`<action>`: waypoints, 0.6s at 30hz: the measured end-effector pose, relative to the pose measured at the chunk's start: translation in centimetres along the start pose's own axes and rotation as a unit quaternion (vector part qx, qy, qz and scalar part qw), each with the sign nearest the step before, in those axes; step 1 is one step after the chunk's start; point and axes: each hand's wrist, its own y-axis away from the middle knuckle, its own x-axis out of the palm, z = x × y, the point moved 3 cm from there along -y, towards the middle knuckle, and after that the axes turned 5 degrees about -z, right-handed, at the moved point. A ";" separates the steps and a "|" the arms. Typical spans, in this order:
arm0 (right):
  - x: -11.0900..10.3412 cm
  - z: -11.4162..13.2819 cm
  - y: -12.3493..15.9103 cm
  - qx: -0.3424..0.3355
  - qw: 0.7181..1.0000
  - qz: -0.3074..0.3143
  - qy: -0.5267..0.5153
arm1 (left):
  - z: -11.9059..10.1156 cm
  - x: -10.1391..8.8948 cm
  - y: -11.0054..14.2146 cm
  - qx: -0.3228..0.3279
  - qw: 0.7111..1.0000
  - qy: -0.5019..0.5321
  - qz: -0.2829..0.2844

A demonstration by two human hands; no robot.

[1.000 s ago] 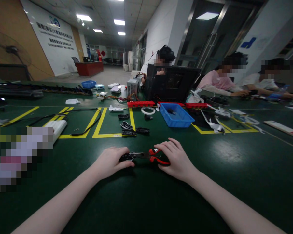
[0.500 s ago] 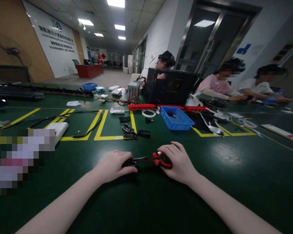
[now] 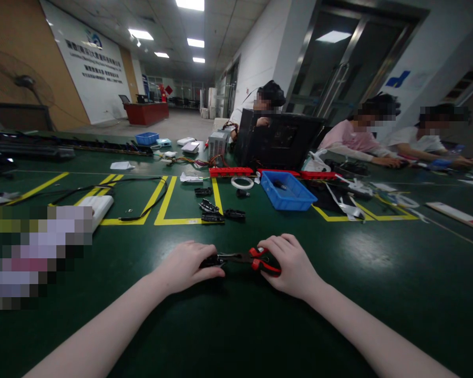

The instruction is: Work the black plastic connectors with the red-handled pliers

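Observation:
My right hand [image 3: 294, 266] is closed round the red handles of a pair of long-nose pliers [image 3: 256, 259], jaws pointing left. In my left hand [image 3: 191, 266] is a small black part [image 3: 210, 261], gripped between thumb and fingers and mostly hidden by them; its exact kind is unclear. The pliers' tips reach the right end of this part, and whether they pinch it I cannot tell. Both hands are low over the green table, in front of me. Beyond them lie several similar black parts [image 3: 212, 217] around a yellow-taped rectangle.
A blue bin [image 3: 287, 191] with a dark piece inside stands past my right hand. Behind it are red strips [image 3: 230, 172], a white ring [image 3: 242, 182] and a large black case [image 3: 279, 139]. A white power strip [image 3: 102, 209] lies left. Co-workers sit across the table.
The whole view has shifted slightly. My right hand's fingers have drawn in a little on the pliers' handles; my left hand keeps its grip on the black part.

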 end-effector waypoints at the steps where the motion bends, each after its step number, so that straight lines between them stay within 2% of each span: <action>1: 0.0 0.0 0.0 0.000 1.000 -0.002 0.004 | 0.0 0.0 0.0 -0.001 1.000 -0.001 0.000; 7: 0.0 0.0 0.1 -0.006 1.000 -0.007 0.004 | -0.1 -0.2 0.0 -0.006 1.000 0.001 0.003; 13: -0.1 -0.2 0.0 -0.004 1.000 0.015 -0.012 | 0.3 0.0 0.0 -0.037 0.999 0.029 -0.011; 18: -0.1 -0.3 0.0 -0.001 1.000 0.022 -0.015 | 0.2 0.1 -0.1 -0.030 0.999 0.024 -0.013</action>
